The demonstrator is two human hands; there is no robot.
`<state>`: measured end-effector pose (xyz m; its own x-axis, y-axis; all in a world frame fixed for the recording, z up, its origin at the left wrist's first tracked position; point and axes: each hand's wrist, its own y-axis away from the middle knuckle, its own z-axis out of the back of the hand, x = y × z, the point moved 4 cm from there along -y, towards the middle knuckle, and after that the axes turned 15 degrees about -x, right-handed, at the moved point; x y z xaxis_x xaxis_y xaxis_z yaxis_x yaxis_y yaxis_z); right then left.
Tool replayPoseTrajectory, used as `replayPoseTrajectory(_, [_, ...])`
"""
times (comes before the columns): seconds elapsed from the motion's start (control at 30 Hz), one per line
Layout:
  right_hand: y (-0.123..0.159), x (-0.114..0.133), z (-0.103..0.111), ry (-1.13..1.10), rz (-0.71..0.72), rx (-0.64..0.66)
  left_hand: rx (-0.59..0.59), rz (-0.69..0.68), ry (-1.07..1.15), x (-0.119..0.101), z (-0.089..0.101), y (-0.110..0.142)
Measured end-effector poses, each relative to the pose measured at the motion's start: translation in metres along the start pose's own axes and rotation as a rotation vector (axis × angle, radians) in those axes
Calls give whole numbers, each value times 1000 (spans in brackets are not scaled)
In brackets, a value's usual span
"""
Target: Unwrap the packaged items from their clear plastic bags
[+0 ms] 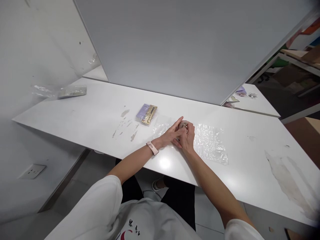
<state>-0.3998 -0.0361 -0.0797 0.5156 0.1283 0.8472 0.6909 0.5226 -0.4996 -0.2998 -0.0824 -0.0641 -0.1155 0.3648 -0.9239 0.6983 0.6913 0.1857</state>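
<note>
Both hands meet over a sheet of clear bubble wrap (211,143) that lies flat on the white table (100,116). My left hand (171,134), with a pale pink band at the wrist, is cupped against my right hand (188,136). My right fingers are curled inward. A small, shiny thing shows in part between the hands, mostly covered by the fingers, so its kind cannot be told. Left of the hands and just beyond the wrap's edge sits a small purple and gold packet (146,113) in clear plastic.
A clear plastic bag (72,91) with a flat, pale item lies at the table's far left. A grey panel (165,50) rises along the back edge. At right stand a cardboard box (306,136) and shelves (297,63). Worn patches (287,176) mark the tabletop.
</note>
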Motion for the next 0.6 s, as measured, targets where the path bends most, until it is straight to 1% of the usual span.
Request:
replayPoseTrajectory(0.03, [-1, -5, 1, -7, -31, -27, 29, 34, 20, 2, 0, 0])
replayPoseTrajectory(0.07, [-1, -9, 3, -9, -55, -58, 33, 52, 39, 4, 1, -2])
replayPoseTrajectory(0.17, [-1, -12, 4, -4, -87, -83, -29, 56, 68, 7, 5, -9])
replayPoseTrajectory(0.23, [-1, -10, 4, -31, -126, -87, -91, 5, 54, 1, 10, -12])
replayPoseTrajectory(0.27, [-1, -8, 4, -43, -149, -95, -144, -54, 34, -7, 15, -12])
replayPoseTrajectory(0.3, [-2, -6, 5, -49, -173, -105, -222, -137, 4, -18, 23, -10])
replayPoseTrajectory(0.37, [-2, -2, 5, -36, -216, -114, -453, -352, -81, -48, 47, -1])
replayPoseTrajectory(0.43, [-3, 0, 4, -11, -253, -98, -725, -570, -227, -80, 83, 14])
replayPoseTrajectory(0.47, [-3, 0, 4, -3, -270, -87, -837, -655, -347, -95, 103, 22])
replayPoseTrajectory(0.5, [-3, -1, 3, 3, -282, -77, -978, -748, -512, -108, 124, 30])
replayPoseTrajectory(0.53, [-3, -2, 2, 7, -291, -70, -1124, -801, -726, -117, 146, 37])
replayPoseTrajectory(0.57, [-3, -3, 1, 9, -295, -65, -1202, -809, -938, -123, 166, 41])
replayPoseTrajectory(0.6, [-4, -5, 0, 9, -297, -59, -1223, -775, -1103, -125, 187, 42])
